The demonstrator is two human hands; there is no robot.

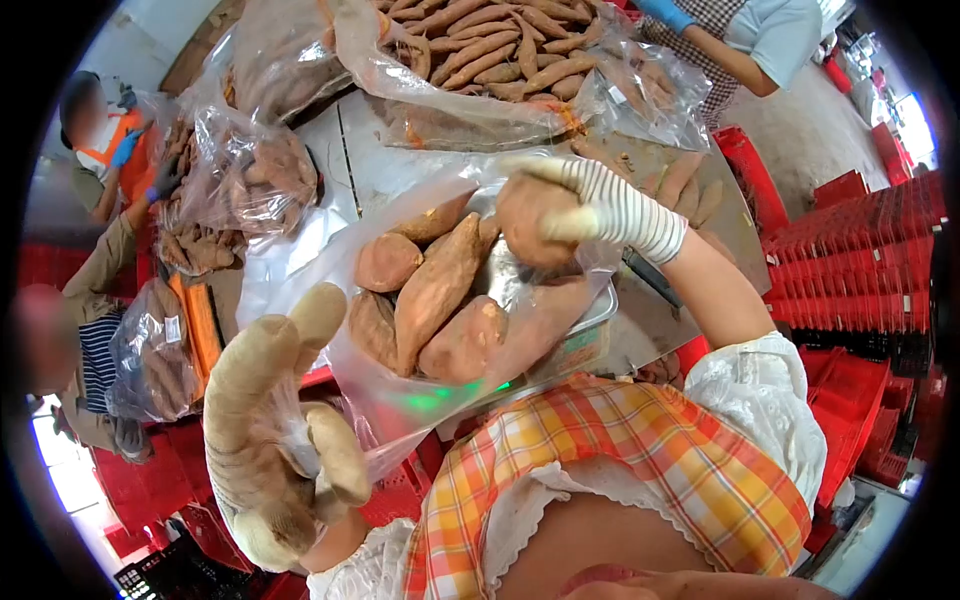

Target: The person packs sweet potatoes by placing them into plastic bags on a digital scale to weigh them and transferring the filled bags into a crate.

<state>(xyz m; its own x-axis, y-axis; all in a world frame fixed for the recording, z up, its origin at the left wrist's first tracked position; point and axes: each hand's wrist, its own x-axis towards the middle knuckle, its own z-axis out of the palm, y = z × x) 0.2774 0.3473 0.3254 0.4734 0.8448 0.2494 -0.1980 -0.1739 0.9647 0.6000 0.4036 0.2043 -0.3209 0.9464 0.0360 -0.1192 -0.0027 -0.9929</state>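
Observation:
My right hand (590, 205), in a glove with a striped cuff, grips a round sweet potato (535, 222) above the open clear plastic bag (350, 385). Several sweet potatoes (438, 290) lie inside this bag, which rests on a metal tray (600, 308). A green glow shows through the plastic at the tray's near side. With fingers curled, my left hand (275, 430), gloved too, holds the bunched edge of the bag at the lower left.
A large open bag of sweet potatoes (500, 50) lies at the back of the table (400, 165). Filled bags (255, 180) stand at left. Loose sweet potatoes (690, 190) lie at right. Red crates (850, 260) are stacked beyond. Co-workers (125, 140) stand at left and back right.

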